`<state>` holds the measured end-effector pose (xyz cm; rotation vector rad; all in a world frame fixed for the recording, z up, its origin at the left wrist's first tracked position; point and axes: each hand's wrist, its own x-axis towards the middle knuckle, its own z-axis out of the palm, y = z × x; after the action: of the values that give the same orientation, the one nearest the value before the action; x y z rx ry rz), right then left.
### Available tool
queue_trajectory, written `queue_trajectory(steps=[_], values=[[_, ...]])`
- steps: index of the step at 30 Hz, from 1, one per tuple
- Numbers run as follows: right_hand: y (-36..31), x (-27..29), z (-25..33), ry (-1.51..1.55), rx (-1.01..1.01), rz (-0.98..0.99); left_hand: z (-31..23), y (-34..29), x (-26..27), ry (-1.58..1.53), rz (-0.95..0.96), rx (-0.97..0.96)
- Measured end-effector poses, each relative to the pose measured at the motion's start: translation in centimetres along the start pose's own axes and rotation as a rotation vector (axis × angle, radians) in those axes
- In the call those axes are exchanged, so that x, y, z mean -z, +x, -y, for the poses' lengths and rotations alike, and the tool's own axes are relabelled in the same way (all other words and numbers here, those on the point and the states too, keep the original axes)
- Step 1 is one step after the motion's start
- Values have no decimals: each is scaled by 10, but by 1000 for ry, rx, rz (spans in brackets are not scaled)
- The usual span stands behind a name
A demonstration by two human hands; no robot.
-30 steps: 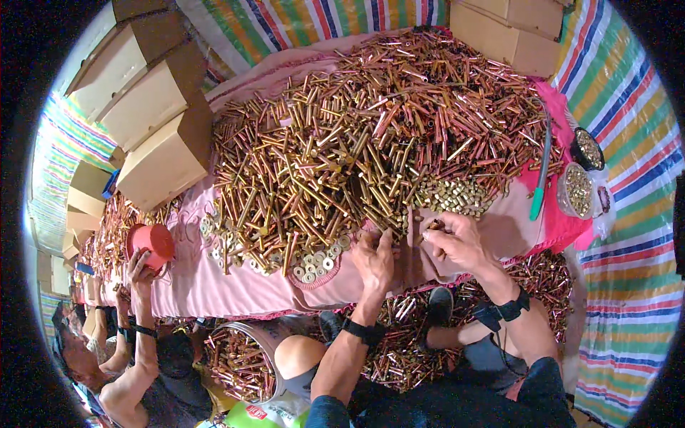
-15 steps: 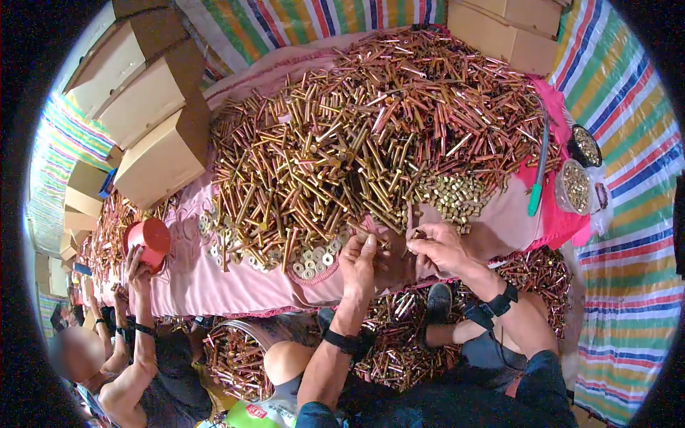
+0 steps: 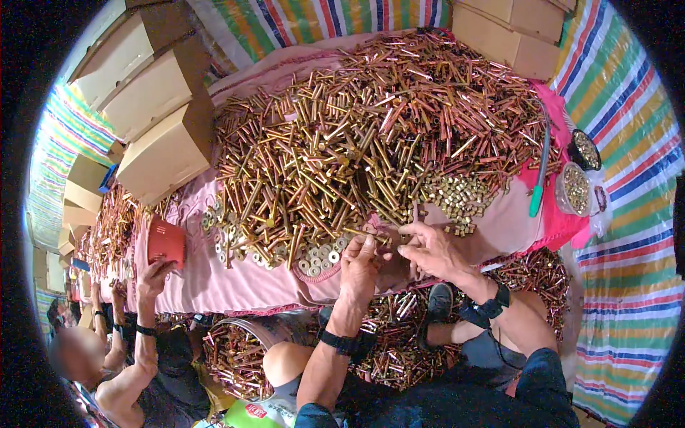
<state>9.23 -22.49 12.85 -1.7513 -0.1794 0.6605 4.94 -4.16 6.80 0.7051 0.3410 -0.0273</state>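
My left hand is closed at the near edge of the pile, its thumb and forefinger pinching a brass-coloured bolt that points right. To its right, my right hand has thumb and forefinger apart, with nothing visible between them; its other fingers are partly hidden. Beyond both hands spreads a heap of long golden bolts, with reddish metal sleeves behind. Small nuts lie scattered just beyond my right hand. Flat round washers lie left of my left hand.
A co-worker's hand grips a red plastic basket at the left. Cardboard boxes stand at the left and far right. A green-handled tool and a clear tub of small parts lie right. A filled bucket stands below.
My right hand's thumb and forefinger have spread from a pinch around a small dark piece. My left hand stays nearly in place. The co-worker's red basket has tipped and shifted right.
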Motion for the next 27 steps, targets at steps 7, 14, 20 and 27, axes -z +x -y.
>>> queue_trajectory(steps=[7, 14, 20, 27], values=[[0, -17, 9, -179, 152, -32, -1, -7, -1, -7, 52, 49], [-1, -17, 5, -243, 201, -89, 2, -14, 1, 40, 97, 1], [-11, -14, 9, -307, 201, -106, -5, -29, -13, 198, 49, -1], [-11, -15, -1, -372, 372, -129, -4, -29, 0, 328, 86, -18]])
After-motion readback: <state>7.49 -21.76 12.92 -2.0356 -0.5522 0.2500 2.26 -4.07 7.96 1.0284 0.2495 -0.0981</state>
